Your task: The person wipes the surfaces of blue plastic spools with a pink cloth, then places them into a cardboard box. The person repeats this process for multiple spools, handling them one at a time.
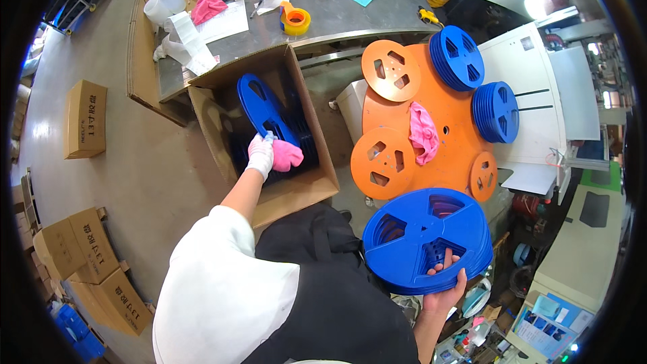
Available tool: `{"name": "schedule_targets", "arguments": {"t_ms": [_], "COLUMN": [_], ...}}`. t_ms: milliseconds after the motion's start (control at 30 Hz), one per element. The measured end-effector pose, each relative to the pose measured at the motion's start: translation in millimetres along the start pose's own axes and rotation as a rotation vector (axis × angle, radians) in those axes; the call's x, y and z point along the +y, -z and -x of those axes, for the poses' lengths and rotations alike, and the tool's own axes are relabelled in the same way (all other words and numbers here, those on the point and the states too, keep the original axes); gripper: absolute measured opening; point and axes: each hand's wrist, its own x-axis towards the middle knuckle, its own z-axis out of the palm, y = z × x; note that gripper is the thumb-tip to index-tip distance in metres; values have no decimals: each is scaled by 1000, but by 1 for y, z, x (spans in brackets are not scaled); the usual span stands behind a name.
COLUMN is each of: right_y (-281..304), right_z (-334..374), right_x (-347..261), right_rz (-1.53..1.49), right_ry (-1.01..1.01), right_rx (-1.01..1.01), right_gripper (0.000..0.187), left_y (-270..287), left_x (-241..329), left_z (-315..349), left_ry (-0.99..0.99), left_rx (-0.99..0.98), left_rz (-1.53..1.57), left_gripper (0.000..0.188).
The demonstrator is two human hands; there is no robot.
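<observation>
My left hand (261, 156), in a white glove, is closed on a pink cloth (287, 156) over an open cardboard box (317, 162). Just beyond its fingers, a blue plastic reel (255, 100) stands tilted inside the box; whether the fingers also grip its near edge I cannot tell. More dark blue reels lie deeper in the box, mostly in shadow. At the right, my bare right hand (447, 286) supports a stack of large blue reels (397, 264) by its near rim, fingers reaching through a cut-out of the top reel.
An orange turntable (431, 178) with orange discs (382, 162), another pink cloth (423, 136) and two blue reel stacks (457, 58) stands right of the box. Behind is a metal table (350, 17) with tape (294, 20) and paper. Closed cartons (85, 120) sit on the left floor.
</observation>
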Motion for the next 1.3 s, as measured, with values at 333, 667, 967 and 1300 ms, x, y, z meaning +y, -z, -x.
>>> {"name": "schedule_targets", "arguments": {"t_ms": [333,667,967,1300], "right_y": [16,45,41,38], "right_z": [24,18,10,16], "right_x": [-1,-22,-17,-6], "right_rz": [-107,-364,-632,-559], "right_ry": [18,102,82,34], "right_rx": [-28,-341,-623,-647], "right_gripper": [38,42,37,36], "left_y": [-66,-51,-39,-85], "left_x": [-37,5,85,223], "left_z": [-37,19,105,245], "left_ry": [77,168,175,-80], "left_rx": [-89,-443,-607,-931], "left_rz": [-260,285,536,521], "left_gripper": [28,49,53,73]}}
